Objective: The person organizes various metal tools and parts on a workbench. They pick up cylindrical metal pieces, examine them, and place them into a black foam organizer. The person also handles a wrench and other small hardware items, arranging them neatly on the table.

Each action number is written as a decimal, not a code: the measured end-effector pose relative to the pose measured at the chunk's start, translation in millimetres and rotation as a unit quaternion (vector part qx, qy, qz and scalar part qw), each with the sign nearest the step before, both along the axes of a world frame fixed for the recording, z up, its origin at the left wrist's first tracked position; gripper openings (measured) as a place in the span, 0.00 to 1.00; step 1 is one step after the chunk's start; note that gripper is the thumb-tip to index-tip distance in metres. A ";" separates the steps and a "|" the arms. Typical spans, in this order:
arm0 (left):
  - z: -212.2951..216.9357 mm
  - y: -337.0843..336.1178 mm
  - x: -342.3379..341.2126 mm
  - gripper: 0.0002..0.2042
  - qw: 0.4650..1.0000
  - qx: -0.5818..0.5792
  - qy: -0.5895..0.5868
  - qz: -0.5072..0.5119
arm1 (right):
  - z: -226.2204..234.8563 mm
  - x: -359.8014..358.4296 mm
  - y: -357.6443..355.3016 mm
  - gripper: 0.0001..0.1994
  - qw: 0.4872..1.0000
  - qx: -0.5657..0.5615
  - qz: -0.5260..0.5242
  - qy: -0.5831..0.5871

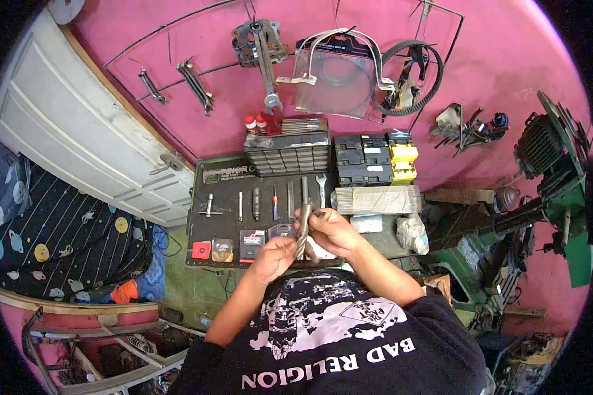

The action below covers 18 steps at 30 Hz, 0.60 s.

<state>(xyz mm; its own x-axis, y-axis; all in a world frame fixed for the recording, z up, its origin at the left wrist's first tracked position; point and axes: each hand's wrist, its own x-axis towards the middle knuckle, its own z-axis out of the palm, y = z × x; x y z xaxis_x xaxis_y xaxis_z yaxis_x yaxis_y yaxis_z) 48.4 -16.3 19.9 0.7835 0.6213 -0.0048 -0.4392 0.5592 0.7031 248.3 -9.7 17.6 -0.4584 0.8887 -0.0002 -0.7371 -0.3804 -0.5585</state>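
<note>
A large twist drill bit (303, 238) stands nearly upright between my hands, just over the near edge of the dark workbench mat (229, 224). My left hand (275, 259) is closed with its fingertips against the fluted lower part. Higher up, my right hand (335, 234) pinches the bit from the other side. A small dark piece by the right fingertips is too small to name. Beyond the hands lie a combination wrench (321, 189), a screwdriver (275, 203), a T-handle wrench (209, 205) and several other slim tools in a row.
Small flat boxes, one red (201, 250), one dark (251, 247), line the bench's near left. A drawer organizer (290, 158) and black and yellow batteries (364, 161) stand at the back. To the right is a green machine (451, 263); at left, a white door (79, 112).
</note>
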 end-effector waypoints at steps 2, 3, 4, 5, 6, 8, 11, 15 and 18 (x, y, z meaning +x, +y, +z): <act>7.1 -1.0 2.4 0.16 0.960 0.149 0.194 0.138 | 10.5 -2.7 -2.2 0.19 0.998 -0.008 -0.047 -0.036; 11.4 -1.7 3.6 0.16 0.911 0.220 0.285 0.203 | 8.9 -5.3 -2.1 0.18 0.994 0.019 -0.088 -0.053; 17.3 -2.9 3.9 0.16 0.843 0.286 0.371 0.265 | 9.1 -6.1 -1.1 0.17 0.991 0.037 -0.107 -0.076; 29.0 -1.5 4.3 0.15 0.752 0.393 0.430 0.308 | 8.9 -6.2 -0.7 0.17 0.986 0.054 -0.125 -0.101; 36.7 -0.5 6.0 0.15 0.710 0.446 0.452 0.306 | 5.7 -6.2 -0.3 0.16 0.980 0.066 -0.142 -0.123; 47.4 -0.6 7.7 0.14 0.614 0.545 0.487 0.298 | 7.6 -7.9 -3.5 0.15 0.979 0.043 -0.134 -0.149; 38.4 0.6 10.2 0.13 0.639 0.527 0.477 0.294 | 13.6 -14.2 -5.5 0.16 0.975 0.052 -0.135 -0.168; 12.2 8.3 -3.7 0.13 0.903 0.267 0.306 0.141 | 14.6 -8.4 -1.7 0.20 0.993 0.017 -0.037 -0.108; 10.7 7.9 -5.0 0.15 0.963 0.135 0.217 0.084 | 12.3 -7.5 5.6 0.21 0.999 -0.013 0.011 -0.031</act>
<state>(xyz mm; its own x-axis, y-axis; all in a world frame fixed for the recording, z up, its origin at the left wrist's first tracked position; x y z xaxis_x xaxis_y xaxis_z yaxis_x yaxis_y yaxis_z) 43.4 -8.3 30.5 0.6318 0.7642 -0.1301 -0.1392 0.2770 0.9507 240.8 -4.1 30.0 -0.4757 0.8780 -0.0527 -0.6934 -0.4112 -0.5917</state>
